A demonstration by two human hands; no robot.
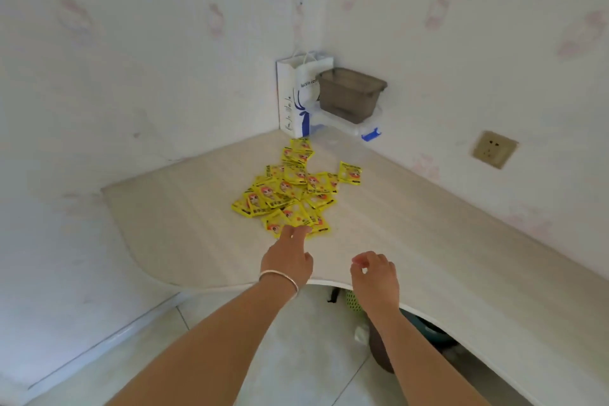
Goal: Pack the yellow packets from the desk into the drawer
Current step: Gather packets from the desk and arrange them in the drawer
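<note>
Several yellow packets (pixel 290 191) lie in a loose pile on the pale corner desk (pixel 412 234), stretching back toward the corner. One packet (pixel 350 172) lies apart to the right. My left hand (pixel 290 254), with a silver bangle on the wrist, reaches over the desk and its fingertips touch the nearest packet (pixel 316 228) of the pile. My right hand (pixel 374 270) hovers over the desk's front edge, fingers loosely curled, holding nothing. No drawer is visible.
In the far corner stand a white paper bag (pixel 293 99) and a grey plastic bin (pixel 349 92) on a clear box with blue clips. A wall socket (pixel 493 149) is on the right wall. Under the desk lie dark objects and a green basket (pixel 354 301).
</note>
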